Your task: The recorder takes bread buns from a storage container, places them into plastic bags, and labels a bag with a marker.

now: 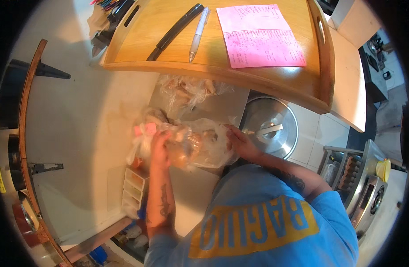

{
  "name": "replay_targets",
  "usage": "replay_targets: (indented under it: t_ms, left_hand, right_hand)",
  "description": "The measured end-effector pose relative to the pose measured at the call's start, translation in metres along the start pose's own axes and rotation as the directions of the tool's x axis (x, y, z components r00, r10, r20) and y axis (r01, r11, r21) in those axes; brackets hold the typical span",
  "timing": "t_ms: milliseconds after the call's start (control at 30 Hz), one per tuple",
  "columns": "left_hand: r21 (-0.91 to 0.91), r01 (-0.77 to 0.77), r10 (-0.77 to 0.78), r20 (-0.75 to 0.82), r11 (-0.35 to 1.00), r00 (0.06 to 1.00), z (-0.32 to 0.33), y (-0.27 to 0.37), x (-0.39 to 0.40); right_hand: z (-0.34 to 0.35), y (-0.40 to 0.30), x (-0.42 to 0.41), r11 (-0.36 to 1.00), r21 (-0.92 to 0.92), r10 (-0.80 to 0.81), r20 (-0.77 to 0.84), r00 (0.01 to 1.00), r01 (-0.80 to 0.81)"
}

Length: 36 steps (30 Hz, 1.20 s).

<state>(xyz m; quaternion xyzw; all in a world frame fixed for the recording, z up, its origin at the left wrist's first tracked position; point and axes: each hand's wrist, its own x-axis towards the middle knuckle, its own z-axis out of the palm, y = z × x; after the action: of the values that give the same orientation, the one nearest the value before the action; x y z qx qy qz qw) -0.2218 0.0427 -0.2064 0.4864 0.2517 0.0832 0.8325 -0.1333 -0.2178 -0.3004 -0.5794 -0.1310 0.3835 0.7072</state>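
A clear plastic bag (212, 147) with rounded orange-brown items inside is stretched between my hands, over a pale surface under a wooden tray. My right hand (242, 144) grips the bag's right edge between thumb and fingers. My left hand (161, 148) holds the bag's left part; motion blur hides its fingertips. Just left of it are a small pink object (146, 129) and whitish knotted plastic. Beyond the held bag lies a second clear plastic bag (187, 91) with brownish contents, partly hidden under the tray.
The wooden tray (204, 68) overhangs my work area, bearing a black-handled tool (179, 28), a pen (199, 35) and pink paper (262, 40) with writing. A round metal lid (282, 111) is right. A white plastic rack (132, 188) stands by my left forearm; a stove (368, 203) is far right.
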Motion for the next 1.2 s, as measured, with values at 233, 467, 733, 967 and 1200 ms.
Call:
replay_targets:
  t_ms: [233,467,733,967,1200]
  left_hand:
    - [0.799,-0.402,0.047,0.469,-0.447,0.882,-0.012,-0.188,0.022]
    - [0.957,-0.291,-0.533,0.236,-0.020,0.812,0.078,-0.051,0.029]
    - [0.954,-0.293,0.279,0.264,0.067,0.923,-0.002,0.003,0.159]
    - [0.993,-0.061,0.432,0.097,-0.098,0.897,-0.063,-0.080,0.199]
    - [0.723,-0.026,0.277,-0.230,0.690,0.933,-0.075,-0.015,0.173]
  right_hand:
    - [0.018,-0.017,-0.016,0.890,-0.353,-0.252,0.147,0.956,0.289]
    - [-0.017,-0.018,-0.026,0.947,-0.312,-0.074,0.035,0.997,0.081]
    - [-0.029,-0.008,-0.048,0.951,-0.287,0.084,-0.127,0.988,-0.118]
    - [-0.024,-0.014,-0.049,0.915,-0.403,-0.027,-0.097,0.995,-0.014]
    - [-0.032,-0.008,-0.039,0.915,-0.378,0.081,-0.161,0.984,-0.138]
